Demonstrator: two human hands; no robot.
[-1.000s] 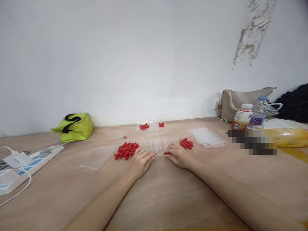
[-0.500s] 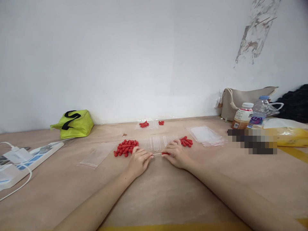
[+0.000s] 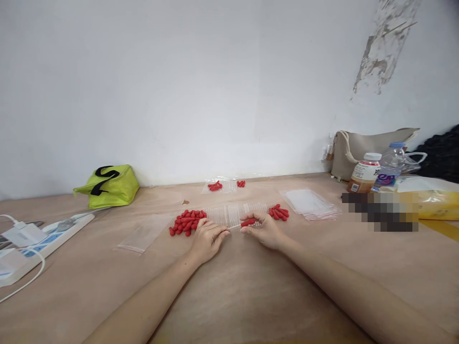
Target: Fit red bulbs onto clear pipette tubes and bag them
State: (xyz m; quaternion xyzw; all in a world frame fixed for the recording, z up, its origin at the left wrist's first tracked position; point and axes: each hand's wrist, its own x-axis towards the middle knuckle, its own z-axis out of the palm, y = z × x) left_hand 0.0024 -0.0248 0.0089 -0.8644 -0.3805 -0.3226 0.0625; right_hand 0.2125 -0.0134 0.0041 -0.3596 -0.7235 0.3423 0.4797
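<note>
Counter [image 3: 229,286]: left hand [image 3: 207,237] and right hand [image 3: 264,230] pinch opposite ends of one clear tube [image 3: 234,227], fingers clenched on it, a red cap [image 3: 248,222] at its right end. Row of clear tubes [image 3: 234,214] just behind; red-cap piles left [image 3: 186,221] and right [image 3: 278,212]. Flat bags [image 3: 309,202] further right.

A pixelated patch [image 3: 380,211] hides something on my surface; the black bundle [image 3: 441,150] and my forearms run off frame.

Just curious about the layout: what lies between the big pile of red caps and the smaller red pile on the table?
In the head view, a row of clear plastic tubes lies between the big pile of red caps and the smaller red pile.
</note>
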